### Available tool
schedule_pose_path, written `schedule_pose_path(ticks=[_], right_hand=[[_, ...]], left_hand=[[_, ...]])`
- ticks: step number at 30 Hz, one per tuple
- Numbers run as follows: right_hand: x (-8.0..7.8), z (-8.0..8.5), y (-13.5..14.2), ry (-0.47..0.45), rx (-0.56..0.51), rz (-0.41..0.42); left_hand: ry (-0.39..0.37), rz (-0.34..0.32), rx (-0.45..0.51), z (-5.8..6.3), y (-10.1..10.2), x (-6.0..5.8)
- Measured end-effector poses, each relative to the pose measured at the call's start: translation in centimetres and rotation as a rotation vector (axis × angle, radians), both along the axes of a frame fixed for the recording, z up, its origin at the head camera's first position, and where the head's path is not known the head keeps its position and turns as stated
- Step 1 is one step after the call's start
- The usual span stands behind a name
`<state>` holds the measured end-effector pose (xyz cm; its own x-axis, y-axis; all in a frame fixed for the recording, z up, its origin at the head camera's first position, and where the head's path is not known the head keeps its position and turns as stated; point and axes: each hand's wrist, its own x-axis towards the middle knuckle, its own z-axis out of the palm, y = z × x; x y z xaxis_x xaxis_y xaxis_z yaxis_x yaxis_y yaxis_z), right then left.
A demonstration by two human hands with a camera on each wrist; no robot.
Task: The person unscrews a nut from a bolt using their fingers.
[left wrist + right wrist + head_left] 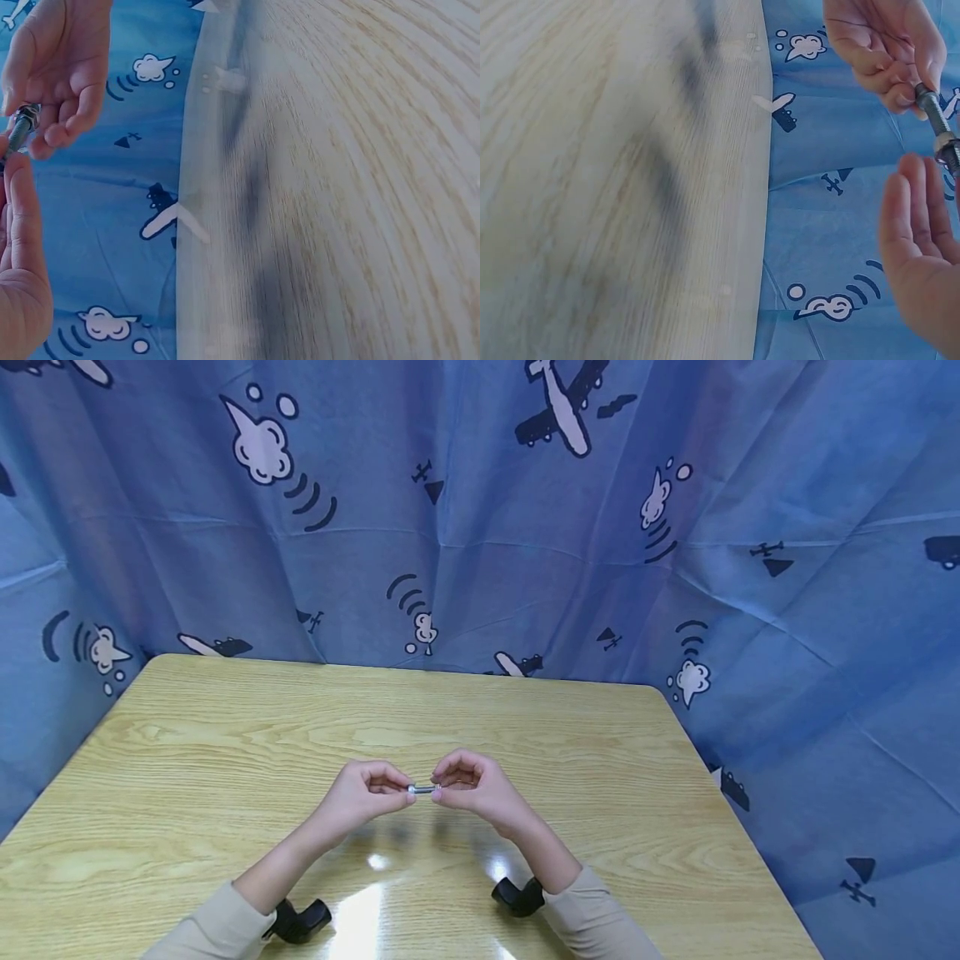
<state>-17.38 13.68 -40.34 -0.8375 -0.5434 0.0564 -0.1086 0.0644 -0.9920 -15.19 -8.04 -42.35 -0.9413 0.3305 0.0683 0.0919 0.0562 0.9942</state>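
Note:
Above the table, both hands meet at a small metal bolt (423, 790) held roughly level. My left hand (365, 792) pinches one end of it between thumb and fingers. At the other end, the thumb and fingertips of my right hand (480, 791) pinch a nut-like ring (946, 142) around the shaft. Threads show on the bolt in the right wrist view. The left wrist view has the bolt (20, 133) at its left edge, partly covered by fingertips. Whether there is a washer beside the nut, I cannot tell.
Beneath the hands lies a light wood table (247, 718), with bright reflections near its front. A blue curtain (480, 510) printed with planes and clouds hangs behind it and at both sides. Black wrist mounts (300, 922) sit at the cuffs.

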Motion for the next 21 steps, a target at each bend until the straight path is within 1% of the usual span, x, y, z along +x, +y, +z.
schedule_pose_path(ticks=[3,8,11,17,21], right_hand=[[-0.06,-0.01,-0.09,-0.016,0.003,0.002],[0.01,0.02,-0.26,-0.072,0.032,0.006],[0.00,-0.13,-0.21,-0.069,0.029,0.004],[-0.10,-0.26,-0.11,-0.027,0.009,0.007],[-0.18,-0.30,-0.36,-0.072,0.030,0.016]], left_hand=[[0.001,0.003,-0.005,-0.03,0.03,-0.01],[-0.007,0.010,-0.014,0.02,0.14,-0.04],[-0.007,0.012,-0.007,-0.08,0.11,-0.06],[-0.016,0.022,-0.002,-0.22,0.01,-0.09],[-0.020,0.030,-0.012,-0.13,0.04,-0.10]])
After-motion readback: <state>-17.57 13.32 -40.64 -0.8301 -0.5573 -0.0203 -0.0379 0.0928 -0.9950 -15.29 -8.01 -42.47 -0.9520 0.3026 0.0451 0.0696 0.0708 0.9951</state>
